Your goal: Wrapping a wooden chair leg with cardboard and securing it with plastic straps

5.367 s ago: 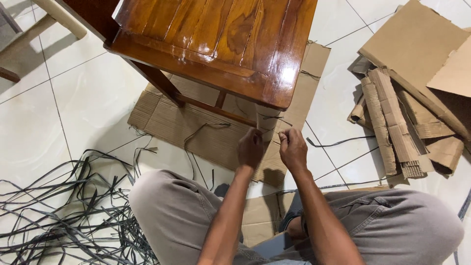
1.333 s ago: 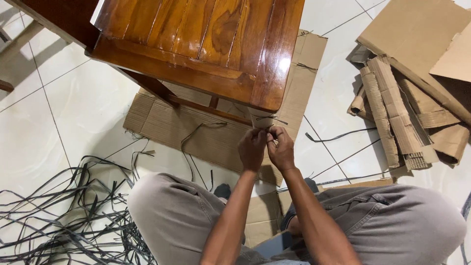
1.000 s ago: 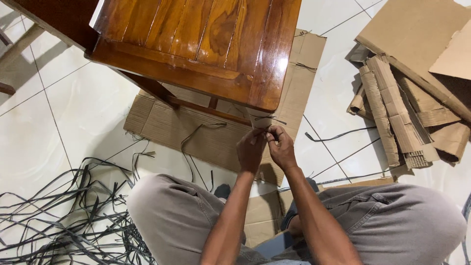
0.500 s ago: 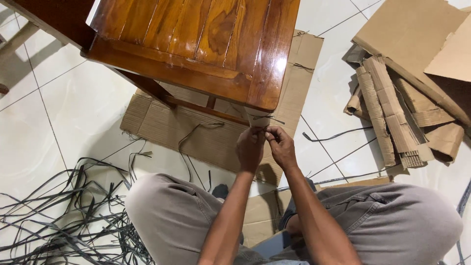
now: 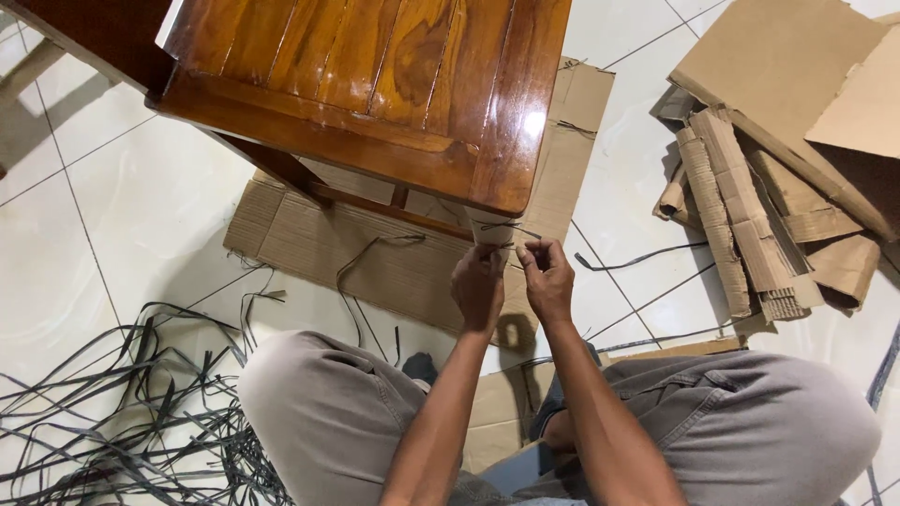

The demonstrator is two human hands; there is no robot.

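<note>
A glossy brown wooden chair point(image 5: 375, 84) stands in front of me, its near right leg wrapped in cardboard point(image 5: 495, 231). Thin black straps run around that wrapping. My left hand point(image 5: 478, 286) is closed against the wrapped leg, pinching a black strap end. My right hand point(image 5: 547, 278) is beside it, a small gap away, thumb and fingers pinched on the other strap end point(image 5: 525, 245). Both hands sit just below the seat corner, above a flattened cardboard sheet point(image 5: 375, 248) under the chair.
A tangle of loose black straps point(image 5: 122, 403) lies on the white tiled floor at lower left. Folded and rolled cardboard pieces point(image 5: 769, 187) pile up at right. More cardboard point(image 5: 497, 403) sits between my knees. Stray straps point(image 5: 637, 258) lie right of the chair.
My hands were apart, came together at the wrapped leg about a second ago, and have now drawn slightly apart again, the right hand shifting right. The view has drifted a little.
</note>
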